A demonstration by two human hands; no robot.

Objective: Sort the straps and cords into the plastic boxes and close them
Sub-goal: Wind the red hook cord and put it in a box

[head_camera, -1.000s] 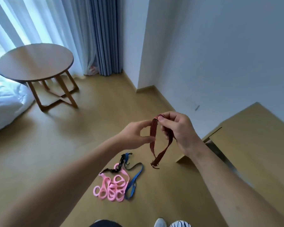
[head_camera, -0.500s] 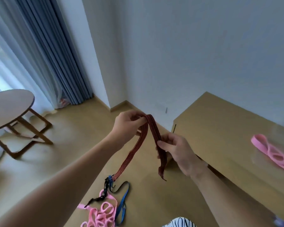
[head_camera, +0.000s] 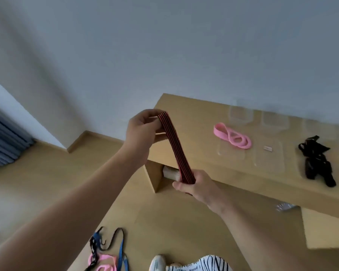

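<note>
Head view: at frame centre, the left hand (head_camera: 143,132) pinches the top of a red-and-black strap (head_camera: 176,149), its fingers curled. The right hand (head_camera: 198,187) grips the bottom. Clear plastic boxes (head_camera: 241,115) sit on the worktop (head_camera: 213,169), upper right.

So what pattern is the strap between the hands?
Red with black lengthwise stripes, head view.

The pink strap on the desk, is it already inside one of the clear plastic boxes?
No, the pink strap lies on the desk, partly over a flat clear lid, in front of the clear plastic boxes.
</note>
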